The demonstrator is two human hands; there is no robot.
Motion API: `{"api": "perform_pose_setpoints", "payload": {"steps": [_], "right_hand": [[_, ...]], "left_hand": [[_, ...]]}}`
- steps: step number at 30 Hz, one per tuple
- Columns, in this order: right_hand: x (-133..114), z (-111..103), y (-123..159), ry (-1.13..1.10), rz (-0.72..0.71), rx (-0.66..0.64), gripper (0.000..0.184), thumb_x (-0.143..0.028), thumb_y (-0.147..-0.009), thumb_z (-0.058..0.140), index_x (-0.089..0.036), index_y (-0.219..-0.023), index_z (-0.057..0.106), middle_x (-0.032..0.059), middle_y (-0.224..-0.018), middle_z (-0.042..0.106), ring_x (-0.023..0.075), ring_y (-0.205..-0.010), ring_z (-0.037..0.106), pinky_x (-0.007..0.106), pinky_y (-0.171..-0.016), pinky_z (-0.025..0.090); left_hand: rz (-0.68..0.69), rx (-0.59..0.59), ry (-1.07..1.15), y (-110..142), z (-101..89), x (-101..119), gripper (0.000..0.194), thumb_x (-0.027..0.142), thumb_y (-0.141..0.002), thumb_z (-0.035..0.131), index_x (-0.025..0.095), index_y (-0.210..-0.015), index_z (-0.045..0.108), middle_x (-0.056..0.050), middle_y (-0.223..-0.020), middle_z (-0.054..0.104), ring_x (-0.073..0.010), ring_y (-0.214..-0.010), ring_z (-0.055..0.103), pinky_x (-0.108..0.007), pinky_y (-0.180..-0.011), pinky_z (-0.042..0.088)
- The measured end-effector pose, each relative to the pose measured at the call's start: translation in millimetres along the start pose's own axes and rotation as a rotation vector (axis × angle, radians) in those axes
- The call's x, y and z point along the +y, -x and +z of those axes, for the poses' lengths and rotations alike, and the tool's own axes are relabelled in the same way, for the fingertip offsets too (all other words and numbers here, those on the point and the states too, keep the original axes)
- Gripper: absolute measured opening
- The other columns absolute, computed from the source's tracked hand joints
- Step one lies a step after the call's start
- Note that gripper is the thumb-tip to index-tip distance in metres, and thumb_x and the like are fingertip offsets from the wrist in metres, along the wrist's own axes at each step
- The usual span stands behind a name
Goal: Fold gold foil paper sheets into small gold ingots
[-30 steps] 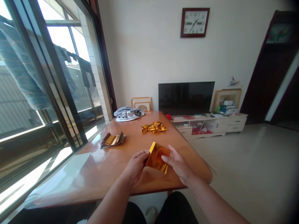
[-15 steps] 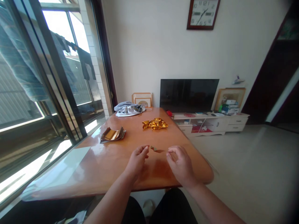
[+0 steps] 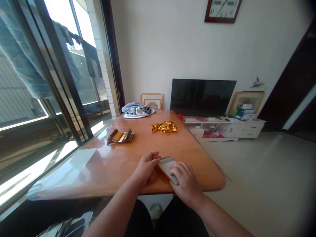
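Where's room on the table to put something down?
Bare table shows between the gold stack and crumpled foil, and right of the right hand. It's crowded around the left hand and pale sheet, and by the cloth pile at the far end.

One head-worn view looks forward and down the tabletop (image 3: 145, 148) to the wall (image 3: 158, 49), seemingly tilted.

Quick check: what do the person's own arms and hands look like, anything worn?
The left hand and right hand are human and ungloved. No sleeve, watch, bracelet, cable or marking shows on either visible forearm. Any rings would be too small to tell.
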State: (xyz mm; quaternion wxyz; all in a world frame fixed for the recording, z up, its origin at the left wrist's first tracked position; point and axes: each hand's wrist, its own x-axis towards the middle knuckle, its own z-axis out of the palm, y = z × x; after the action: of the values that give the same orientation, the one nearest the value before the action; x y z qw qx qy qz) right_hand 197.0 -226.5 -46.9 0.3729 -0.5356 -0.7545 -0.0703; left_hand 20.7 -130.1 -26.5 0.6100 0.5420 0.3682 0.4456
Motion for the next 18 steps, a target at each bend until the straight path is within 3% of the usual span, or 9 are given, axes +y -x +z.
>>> {"api": "perform_pose_setpoints", "payload": {"steps": [6, 9, 11, 18], "right_hand": [[-4, 1, 1, -0.001, 0.039, -0.107, 0.025, -0.007, -0.073, 0.059, -0.022, -0.093, 0.062, 0.0036, -0.103, 0.067, 0.0223, -0.099, 0.056, 0.035, -0.090, 0.039], [-6, 0, 0, 0.015, 0.069, -0.137, 0.025, -0.007, -0.074, 0.059, -0.023, -0.093, 0.064, 0.0028, -0.101, 0.067, 0.0211, -0.098, 0.056, 0.033, -0.089, 0.039], [-7, 0, -1, 0.026, 0.075, -0.158, 0.025, -0.007, -0.074, 0.060, -0.023, -0.093, 0.064, 0.0024, -0.100, 0.067, 0.0209, -0.097, 0.056, 0.033, -0.088, 0.038], [-12, -3, -4, 0.027, 0.082, -0.239, 0.024, -0.009, -0.078, 0.061, -0.024, -0.097, 0.065, 0.0025, -0.098, 0.068, 0.0221, -0.097, 0.056, 0.034, -0.087, 0.037]], "left_hand": [[0.249, 0.048, -0.507, -7, -5.9, -7, 0.033, 0.012, -0.079, 0.057, 0.016, -0.111, 0.064, -0.011, -0.109, 0.070, -0.0230, -0.103, 0.066, -0.038, -0.095, 0.051], [0.425, 0.099, -0.860, 0, -7.6, -1, 0.033, 0.009, -0.080, 0.053, 0.018, -0.110, 0.064, -0.009, -0.108, 0.068, -0.0234, -0.103, 0.062, -0.039, -0.095, 0.048], [0.513, 0.074, -1.051, 9, -7.3, 4, 0.027, 0.009, -0.082, 0.051, 0.019, -0.104, 0.064, -0.008, -0.101, 0.067, -0.0235, -0.099, 0.060, -0.038, -0.091, 0.047], [0.538, -0.067, -1.440, 34, -3.0, 14, 0.027, 0.019, -0.093, 0.048, 0.026, -0.113, 0.065, -0.007, -0.104, 0.064, -0.0247, -0.097, 0.055, -0.039, -0.087, 0.042]]}}
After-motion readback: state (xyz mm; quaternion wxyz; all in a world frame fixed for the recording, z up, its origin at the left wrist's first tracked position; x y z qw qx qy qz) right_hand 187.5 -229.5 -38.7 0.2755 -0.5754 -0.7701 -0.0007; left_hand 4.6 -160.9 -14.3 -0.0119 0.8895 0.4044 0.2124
